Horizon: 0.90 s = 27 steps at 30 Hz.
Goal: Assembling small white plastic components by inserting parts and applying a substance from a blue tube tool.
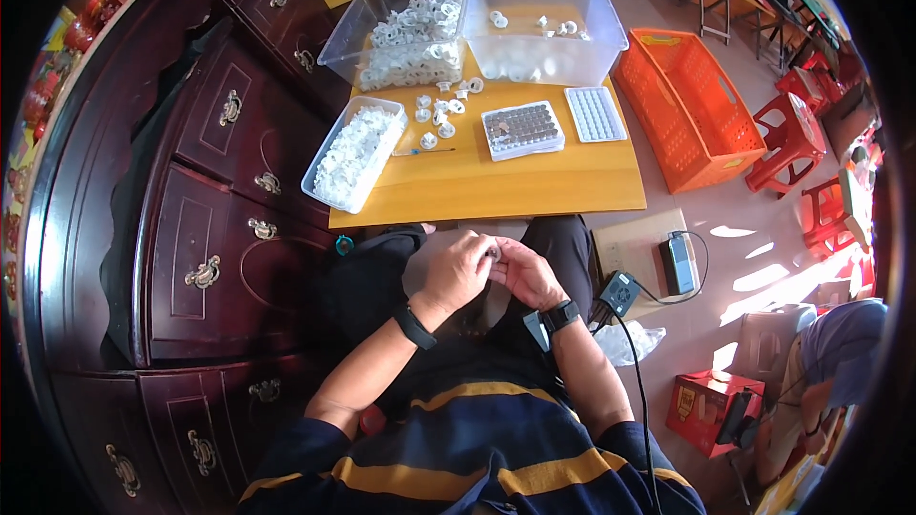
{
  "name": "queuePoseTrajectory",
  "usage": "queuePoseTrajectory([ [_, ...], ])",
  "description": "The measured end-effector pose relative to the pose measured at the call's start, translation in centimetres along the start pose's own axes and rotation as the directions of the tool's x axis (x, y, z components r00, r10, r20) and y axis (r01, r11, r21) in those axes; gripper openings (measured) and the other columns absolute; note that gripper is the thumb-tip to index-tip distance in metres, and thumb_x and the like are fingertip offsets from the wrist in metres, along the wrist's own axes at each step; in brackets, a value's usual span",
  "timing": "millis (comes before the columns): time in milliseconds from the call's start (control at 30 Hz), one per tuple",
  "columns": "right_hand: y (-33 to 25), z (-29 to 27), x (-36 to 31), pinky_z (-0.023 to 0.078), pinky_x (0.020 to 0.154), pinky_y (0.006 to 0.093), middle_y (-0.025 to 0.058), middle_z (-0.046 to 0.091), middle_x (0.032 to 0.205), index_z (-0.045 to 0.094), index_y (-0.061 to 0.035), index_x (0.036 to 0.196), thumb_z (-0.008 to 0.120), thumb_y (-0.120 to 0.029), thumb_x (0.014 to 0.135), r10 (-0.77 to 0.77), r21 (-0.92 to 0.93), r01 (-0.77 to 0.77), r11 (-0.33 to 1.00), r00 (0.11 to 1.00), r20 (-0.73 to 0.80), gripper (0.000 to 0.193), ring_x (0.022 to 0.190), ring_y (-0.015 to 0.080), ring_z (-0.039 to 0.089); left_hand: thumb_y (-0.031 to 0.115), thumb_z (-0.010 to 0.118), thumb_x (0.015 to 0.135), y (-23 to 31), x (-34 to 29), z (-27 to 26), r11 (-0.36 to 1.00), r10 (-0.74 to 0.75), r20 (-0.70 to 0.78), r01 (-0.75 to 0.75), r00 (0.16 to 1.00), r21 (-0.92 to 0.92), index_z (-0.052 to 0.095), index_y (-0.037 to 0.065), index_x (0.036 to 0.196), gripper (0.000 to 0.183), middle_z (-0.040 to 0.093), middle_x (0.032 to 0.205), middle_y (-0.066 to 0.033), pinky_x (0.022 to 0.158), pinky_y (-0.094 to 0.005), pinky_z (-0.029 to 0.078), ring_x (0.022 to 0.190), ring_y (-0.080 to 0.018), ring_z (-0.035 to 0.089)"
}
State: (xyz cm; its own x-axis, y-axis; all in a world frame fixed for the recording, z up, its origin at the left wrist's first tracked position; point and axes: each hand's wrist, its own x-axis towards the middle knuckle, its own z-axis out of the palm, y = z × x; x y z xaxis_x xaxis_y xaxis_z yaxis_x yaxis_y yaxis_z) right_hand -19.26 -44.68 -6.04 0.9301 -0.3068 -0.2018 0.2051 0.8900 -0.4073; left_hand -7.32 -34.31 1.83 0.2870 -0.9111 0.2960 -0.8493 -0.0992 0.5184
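My left hand (456, 274) and my right hand (530, 277) meet over my lap, just below the table's near edge. Pinched between their fingertips is a small round part (493, 253), greyish and mostly covered by the fingers. Closest on the wooden table (496, 193) are a white bin (312, 183) heaped with small white plastic pieces, a thin blue-tipped tool (410, 152) and several loose white plastic fittings (440, 118). To the right of these, a white tray (523, 151) carries rows of dark grey round pieces.
Behind stand a clear tub (348, 50) full of white fittings and another clear tub (596, 62) with several. A white ridged tray (596, 114) lies at the right. An orange crate (682, 124), a black device with cables (620, 294) and dark drawers (205, 219) flank the table. Another person sits far right.
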Motion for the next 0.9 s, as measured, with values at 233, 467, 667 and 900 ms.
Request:
queuePoseTrajectory([
  [233, 0.5, -0.4, 0.7, 0.048, 0.091, 0.0360, 0.0052, 0.063, 0.091, 0.058, -0.0061, 0.096, 0.049, -0.020, 0.098, -0.083, 0.335, 0.022, 0.942, 0.982, 0.169, 0.017, 0.094, 0.0205, 0.061, 0.011, 0.070, 0.081, 1.8, 0.1, 1.1, 0.938, 0.347, -0.099, -0.345, 0.932, 0.042, 0.064, 0.008, 0.093, 0.014, 0.061, 0.088, -0.0063, 0.062, -0.0351, 0.054, 0.071, -0.0236, 0.065],
  [467, 0.3, -0.3, 0.5, 0.045, 0.062, 0.0249, 0.0087, 0.062, 0.093, 0.057, -0.0048, 0.111, 0.051, -0.024, 0.101, -0.047, 0.335, 0.003, 0.942, 0.991, 0.122, 0.023, 0.070, 0.0130, 0.053, 0.008, 0.066, 0.083, -4.0, 6.3, -3.3, 0.995, 0.029, -0.305, 0.003, 0.952, 0.103, 0.062, 0.007, 0.098, 0.015, 0.063, 0.090, -0.0096, 0.061, -0.0365, 0.051, 0.063, -0.0251, 0.062],
  [667, 0.4, -1.4, 1.0, 0.056, 0.080, 0.0318, 0.0192, 0.062, 0.120, 0.052, 0.0041, 0.126, 0.048, -0.019, 0.102, 0.008, 0.239, -0.041, 0.970, 0.990, 0.139, 0.034, 0.085, 0.0215, 0.066, 0.009, 0.068, 0.080, -11.1, 8.2, -5.2, 0.891, -0.037, -0.249, 0.145, 0.968, 0.429, 0.060, 0.005, 0.107, 0.029, 0.063, 0.109, -0.0134, 0.084, -0.0423, 0.052, 0.102, -0.0334, 0.060],
  [900, -0.5, -0.6, 0.0, 0.053, 0.096, 0.0381, 0.0250, 0.057, 0.129, 0.045, 0.0066, 0.135, 0.046, -0.010, 0.099, 0.030, 0.275, -0.051, 0.960, 0.996, 0.080, 0.039, 0.108, 0.0306, 0.064, 0.013, 0.067, 0.081, -12.3, 8.9, -4.5, 0.788, -0.246, -0.088, 0.252, 0.965, 0.562, 0.060, 0.004, 0.108, 0.029, 0.062, 0.105, -0.0160, 0.081, -0.0460, 0.053, 0.100, -0.0360, 0.060],
])
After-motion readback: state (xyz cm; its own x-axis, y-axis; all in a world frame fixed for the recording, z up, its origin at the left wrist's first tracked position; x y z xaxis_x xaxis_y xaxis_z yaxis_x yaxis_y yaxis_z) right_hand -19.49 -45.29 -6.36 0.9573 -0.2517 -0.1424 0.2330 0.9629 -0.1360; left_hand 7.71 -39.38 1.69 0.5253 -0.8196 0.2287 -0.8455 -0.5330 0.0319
